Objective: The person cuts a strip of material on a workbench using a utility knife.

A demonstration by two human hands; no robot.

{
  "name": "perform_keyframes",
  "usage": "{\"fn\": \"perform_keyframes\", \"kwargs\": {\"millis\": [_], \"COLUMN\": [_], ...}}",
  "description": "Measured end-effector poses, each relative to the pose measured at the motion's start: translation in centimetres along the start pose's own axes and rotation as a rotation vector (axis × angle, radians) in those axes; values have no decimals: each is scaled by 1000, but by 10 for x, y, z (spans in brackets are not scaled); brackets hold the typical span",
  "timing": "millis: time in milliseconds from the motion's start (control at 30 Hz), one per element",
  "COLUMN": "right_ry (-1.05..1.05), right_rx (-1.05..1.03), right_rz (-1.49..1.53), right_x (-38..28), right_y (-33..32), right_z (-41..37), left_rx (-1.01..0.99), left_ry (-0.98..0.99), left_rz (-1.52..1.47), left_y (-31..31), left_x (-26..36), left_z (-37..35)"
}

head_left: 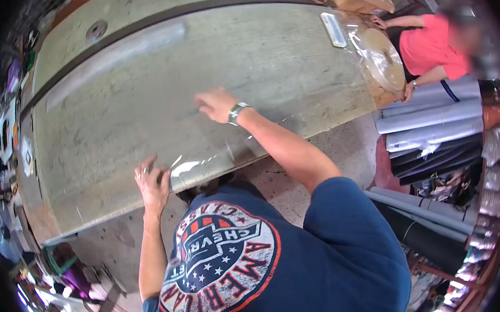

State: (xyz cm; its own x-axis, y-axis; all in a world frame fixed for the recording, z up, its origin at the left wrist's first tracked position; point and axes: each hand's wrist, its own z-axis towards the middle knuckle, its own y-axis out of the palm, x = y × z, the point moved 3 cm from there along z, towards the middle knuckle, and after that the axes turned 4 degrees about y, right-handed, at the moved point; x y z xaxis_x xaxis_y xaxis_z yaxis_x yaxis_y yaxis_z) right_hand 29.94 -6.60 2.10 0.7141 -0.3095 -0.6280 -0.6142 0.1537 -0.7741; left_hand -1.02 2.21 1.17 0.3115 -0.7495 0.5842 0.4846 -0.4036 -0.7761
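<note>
A clear plastic sheet (188,166) covers the worn, greenish table (86,173), with bright glare along its near edge. At that edge is my left hand (153,185), its fingers spread and a ring on one of them. My right hand (219,104) reaches farther in over the sheet, fingers stretched toward the left and slightly bent, a watch (237,113) on the wrist. Nothing shows in either hand.
A person in a red shirt (434,50) stands at the table's far right end, beside a clear plastic roll (384,61). A white tray-like piece (333,30) lies nearby. Across the table runs a dark strip (155,19). Rolled material (432,116) is stacked at the right.
</note>
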Motion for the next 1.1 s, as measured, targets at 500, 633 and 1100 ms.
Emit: {"fn": "perform_keyframes", "kwargs": {"millis": [500, 633, 1100], "right_ry": [-78, -102, 302], "right_rx": [-508, -532, -481], "right_rz": [333, 249, 458], "right_x": [-205, -208, -243], "right_y": [151, 173, 220], "right_z": [-18, 2, 30], "left_rx": [347, 450, 702], "left_ry": [-474, -662, -780], "left_rz": [-851, -804, -287], "left_y": [-107, -153, -324], "left_x": [-90, -159, -364], "left_z": [-69, -90, -175]}}
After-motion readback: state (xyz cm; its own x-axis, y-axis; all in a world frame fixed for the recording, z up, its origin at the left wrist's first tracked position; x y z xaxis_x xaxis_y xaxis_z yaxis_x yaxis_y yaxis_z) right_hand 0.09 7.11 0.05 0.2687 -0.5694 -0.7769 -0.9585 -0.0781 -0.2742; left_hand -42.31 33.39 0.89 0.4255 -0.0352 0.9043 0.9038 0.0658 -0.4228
